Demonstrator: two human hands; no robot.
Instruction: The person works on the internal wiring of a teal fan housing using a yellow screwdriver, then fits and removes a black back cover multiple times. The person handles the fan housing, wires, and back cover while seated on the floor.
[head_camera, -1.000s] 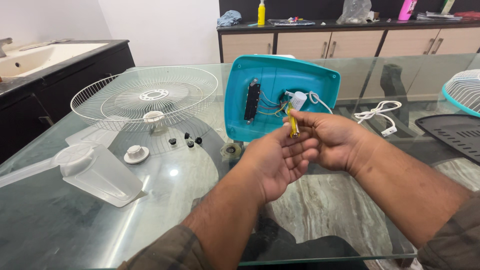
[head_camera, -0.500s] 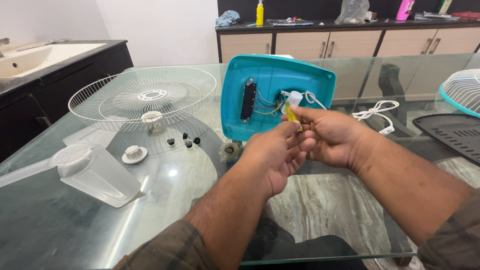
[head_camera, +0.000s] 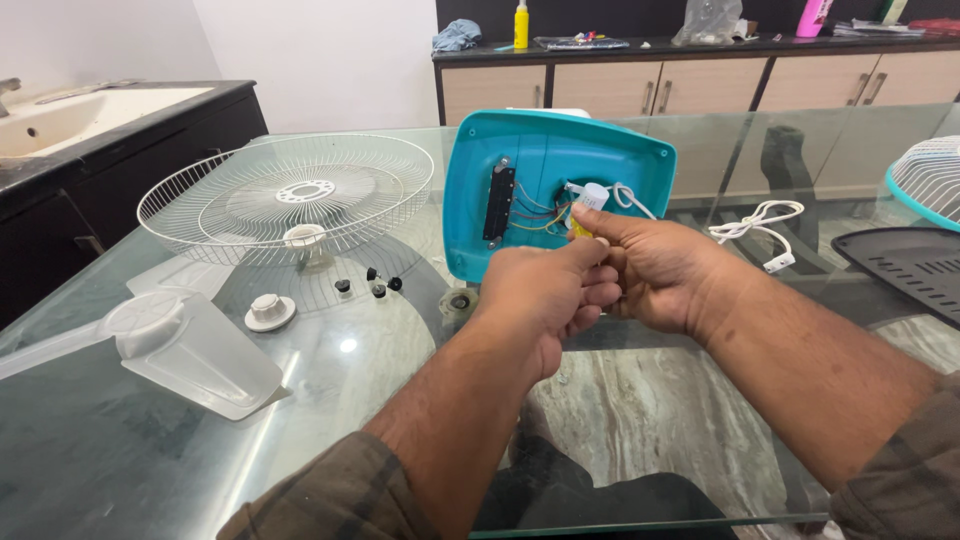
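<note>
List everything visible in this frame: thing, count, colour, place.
glass table: 1, clear, foreground
fan base shell: 1, teal, tilted up at table centre, wires inside
small yellow part: 1, pinched at the shell
wire fan guard: 1, white, left of shell
fan blade piece: 1, translucent, near left
round cap: 1, white, by blade
small knobs: 3, black, below guard
power cord: 1, white, right of shell
grille panel: 1, black, far right
second guard: 1, white with teal rim, right edge
bottle: 1, yellow, back counter
sink: 1, white, left
left hand: meets the right at the shell
right hand: holds yellow part
</note>
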